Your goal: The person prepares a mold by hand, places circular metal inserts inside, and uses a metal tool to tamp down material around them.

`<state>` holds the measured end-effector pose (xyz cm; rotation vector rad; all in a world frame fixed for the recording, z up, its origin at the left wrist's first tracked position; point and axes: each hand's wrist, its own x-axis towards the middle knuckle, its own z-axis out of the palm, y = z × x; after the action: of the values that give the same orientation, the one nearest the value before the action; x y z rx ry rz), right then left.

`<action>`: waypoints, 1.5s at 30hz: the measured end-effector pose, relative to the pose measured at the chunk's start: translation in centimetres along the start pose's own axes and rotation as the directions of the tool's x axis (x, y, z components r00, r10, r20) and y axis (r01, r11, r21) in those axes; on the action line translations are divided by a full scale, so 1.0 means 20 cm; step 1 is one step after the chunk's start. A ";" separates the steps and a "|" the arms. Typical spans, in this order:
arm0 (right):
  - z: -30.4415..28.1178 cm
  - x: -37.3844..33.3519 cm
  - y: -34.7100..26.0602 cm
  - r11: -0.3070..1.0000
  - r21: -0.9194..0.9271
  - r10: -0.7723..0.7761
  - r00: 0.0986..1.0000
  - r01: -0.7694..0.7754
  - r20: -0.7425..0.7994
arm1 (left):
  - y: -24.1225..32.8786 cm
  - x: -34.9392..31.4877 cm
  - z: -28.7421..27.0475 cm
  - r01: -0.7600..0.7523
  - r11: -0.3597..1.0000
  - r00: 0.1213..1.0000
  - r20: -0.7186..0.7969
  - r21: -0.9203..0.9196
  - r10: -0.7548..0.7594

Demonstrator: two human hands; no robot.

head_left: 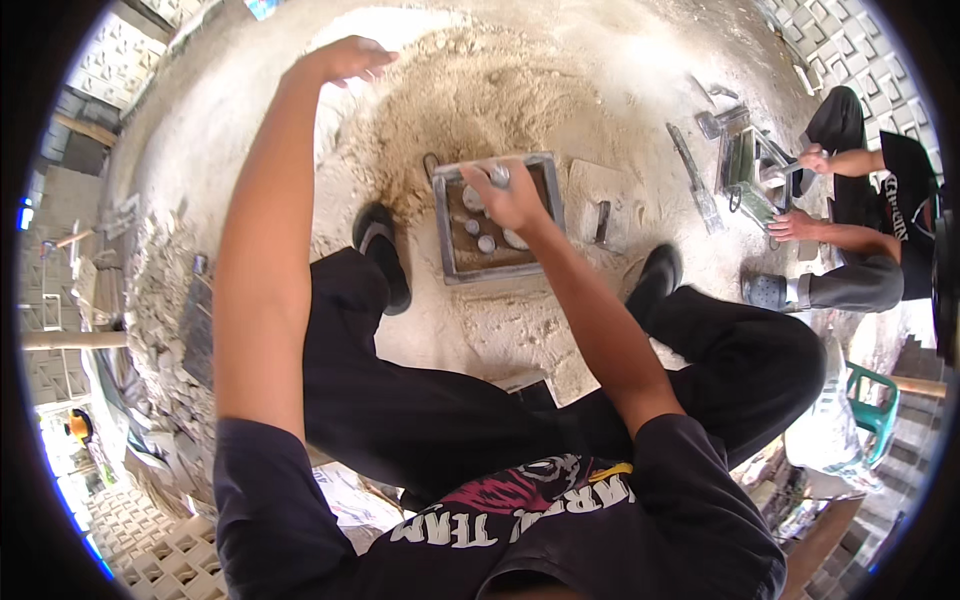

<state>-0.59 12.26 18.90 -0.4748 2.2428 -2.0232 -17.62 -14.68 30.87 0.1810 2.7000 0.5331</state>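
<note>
My right hand (515,200) is closed round a short, grey metal tool with a rounded top (499,176); its lower end is hidden. The hand is above a rectangular frame (448,235) on the ground. Brown sand fills the frame, and several round, pale pieces (487,243) lie in it, some partly covered by my hand. Farther forward and to the left, my left hand (350,62) hangs over the pale ground beside a sand heap (480,90). Its fingers reach to the right, slightly bent, and nothing shows in them.
A board (598,190) with a small dark block (603,222) lies right of the frame. Beyond are a long flat bar (694,178) and a hammer-like tool (722,120). At the right, another person (868,210) works at a greenish box frame (745,180). Rubble (165,310) lies left.
</note>
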 end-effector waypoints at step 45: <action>-0.05 0.03 0.03 0.973 -0.063 0.227 0.972 -0.223 0.067 | 0.01 -0.39 1.52 0.178 0.981 0.983 0.056 -0.072 -0.174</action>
<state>-1.63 13.11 18.55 -0.2796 2.2012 -1.8074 1.45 -5.75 7.64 -0.0652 2.6100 0.5698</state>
